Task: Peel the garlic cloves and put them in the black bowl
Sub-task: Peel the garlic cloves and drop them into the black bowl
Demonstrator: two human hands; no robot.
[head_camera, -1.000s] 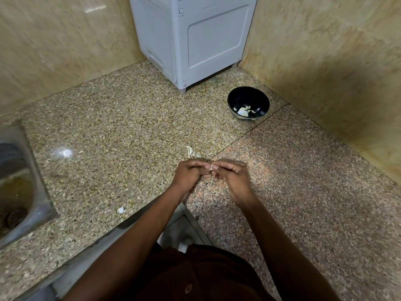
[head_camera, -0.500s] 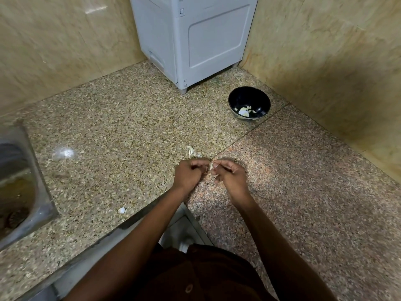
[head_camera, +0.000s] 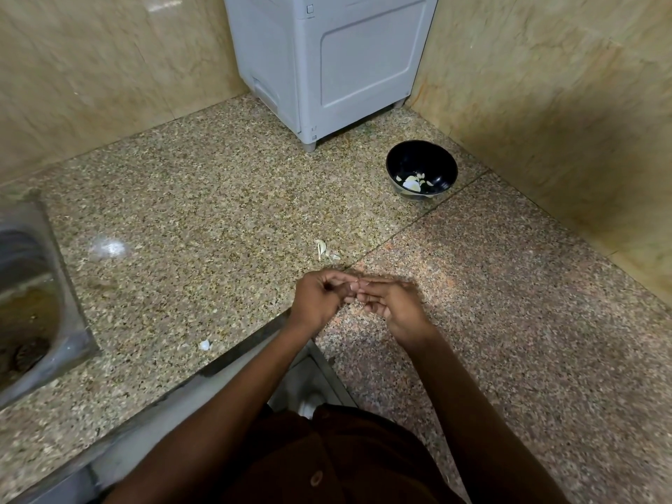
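Head view: both hands (head_camera: 358, 296) pinch something tiny together, black bowl (head_camera: 422, 170) well beyond them.

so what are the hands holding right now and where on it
Both hands, left and right, pinch something small between their fingertips, likely a garlic clove. It is mostly hidden, so the place of the hold cannot be told.

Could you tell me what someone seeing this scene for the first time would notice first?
Most likely the two hands meeting at the counter's near edge, the left hand and right hand with fingertips together, working at something too small to make out. Next, the black bowl toward the far right corner, holding a few pale pieces, with the grey appliance behind it. Pale scraps of skin lie just beyond the hands.
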